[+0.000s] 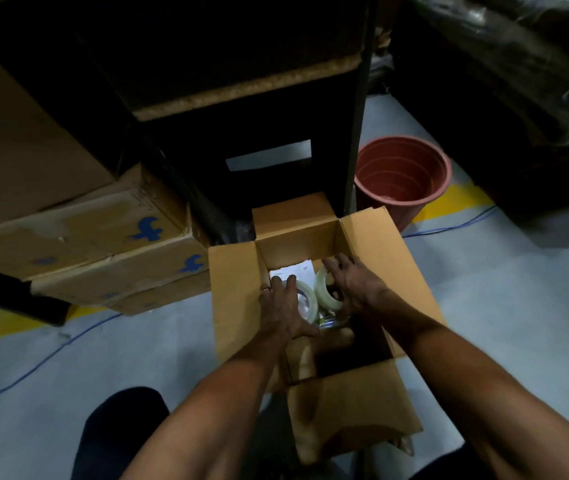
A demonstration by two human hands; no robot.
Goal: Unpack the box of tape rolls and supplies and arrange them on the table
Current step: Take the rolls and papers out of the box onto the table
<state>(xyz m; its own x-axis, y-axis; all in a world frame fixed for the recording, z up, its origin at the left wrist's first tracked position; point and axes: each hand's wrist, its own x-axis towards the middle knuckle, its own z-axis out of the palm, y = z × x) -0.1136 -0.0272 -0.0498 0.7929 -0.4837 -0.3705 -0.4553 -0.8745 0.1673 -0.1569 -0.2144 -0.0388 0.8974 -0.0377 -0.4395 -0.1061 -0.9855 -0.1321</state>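
Tape rolls [326, 289] inside open box [297, 244] — both hands, left [281, 303] and right [354, 282], rest spread on them.

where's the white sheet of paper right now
In the head view the white sheet of paper lies inside the open cardboard box, at its far left, just beyond the left hand and the tape rolls.

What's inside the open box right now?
Inside the box: two clear tape rolls, a white paper and something shiny. Both hands and shadow hide the rest.
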